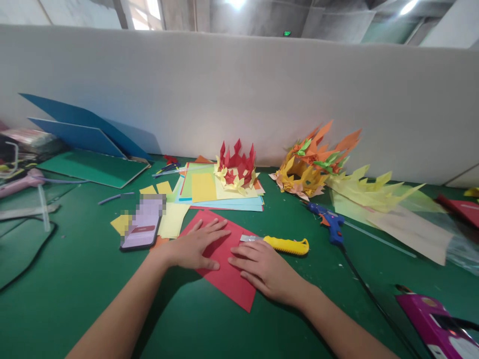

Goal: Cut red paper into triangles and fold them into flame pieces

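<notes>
A red paper sheet [224, 271] lies on the green table [75, 279] in front of me. My left hand [196, 247] rests flat on its left part, fingers stretched out. Spread over the right part is my right hand [264, 269], also flat and open, holding nothing. A yellow utility knife [286, 245] lies just beyond my right fingers, its blade end near the sheet's far corner. A phone [142, 224] lies to the left of my left hand.
A stack of coloured paper [220, 192] carries a red and yellow paper crown [236, 169]. An orange and yellow paper crown [310, 164] and a blue glue gun [329, 219] with its cord sit to the right. Blue boards [82, 129] lean on the white partition. A purple box [436, 324] sits at right.
</notes>
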The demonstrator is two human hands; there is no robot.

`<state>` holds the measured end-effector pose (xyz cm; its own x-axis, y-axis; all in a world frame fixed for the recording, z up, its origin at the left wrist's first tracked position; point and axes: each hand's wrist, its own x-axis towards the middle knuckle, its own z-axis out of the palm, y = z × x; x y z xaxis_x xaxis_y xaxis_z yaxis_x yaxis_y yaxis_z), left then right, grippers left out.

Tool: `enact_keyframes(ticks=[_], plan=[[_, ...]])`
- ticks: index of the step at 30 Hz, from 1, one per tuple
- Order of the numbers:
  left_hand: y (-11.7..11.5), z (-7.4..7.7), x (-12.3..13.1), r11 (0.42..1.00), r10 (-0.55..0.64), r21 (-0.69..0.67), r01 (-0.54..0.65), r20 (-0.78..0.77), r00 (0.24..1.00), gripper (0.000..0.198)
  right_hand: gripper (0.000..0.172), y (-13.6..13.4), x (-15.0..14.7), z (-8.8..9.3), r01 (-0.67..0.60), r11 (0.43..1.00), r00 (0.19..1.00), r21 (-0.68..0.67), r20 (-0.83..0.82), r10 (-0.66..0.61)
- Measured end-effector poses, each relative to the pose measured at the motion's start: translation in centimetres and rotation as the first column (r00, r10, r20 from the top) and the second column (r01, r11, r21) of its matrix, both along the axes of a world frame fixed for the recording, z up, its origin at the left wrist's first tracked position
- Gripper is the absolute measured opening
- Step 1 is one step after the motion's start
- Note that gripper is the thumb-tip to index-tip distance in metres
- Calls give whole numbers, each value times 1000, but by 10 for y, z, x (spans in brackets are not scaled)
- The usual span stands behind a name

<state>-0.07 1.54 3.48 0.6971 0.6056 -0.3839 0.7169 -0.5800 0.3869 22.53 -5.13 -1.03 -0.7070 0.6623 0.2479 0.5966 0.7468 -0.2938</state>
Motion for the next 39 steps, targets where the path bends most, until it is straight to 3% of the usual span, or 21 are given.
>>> enact_keyframes(ticks=[12, 24, 39], plan=[[-2, 0, 4, 999, 36, -1, -36, 39, 999, 67, 35, 2, -2, -1, -33, 999, 999, 14, 10, 33], [1, -2, 2, 999, 42, -15, -40, 104, 994, 73, 39, 2, -3, 3, -32, 996, 994, -86, 105, 41], [0, -1, 3, 999, 27, 23, -30, 107, 994, 68, 41, 2, -3, 4, -47, 997, 989, -69, 135, 56]])
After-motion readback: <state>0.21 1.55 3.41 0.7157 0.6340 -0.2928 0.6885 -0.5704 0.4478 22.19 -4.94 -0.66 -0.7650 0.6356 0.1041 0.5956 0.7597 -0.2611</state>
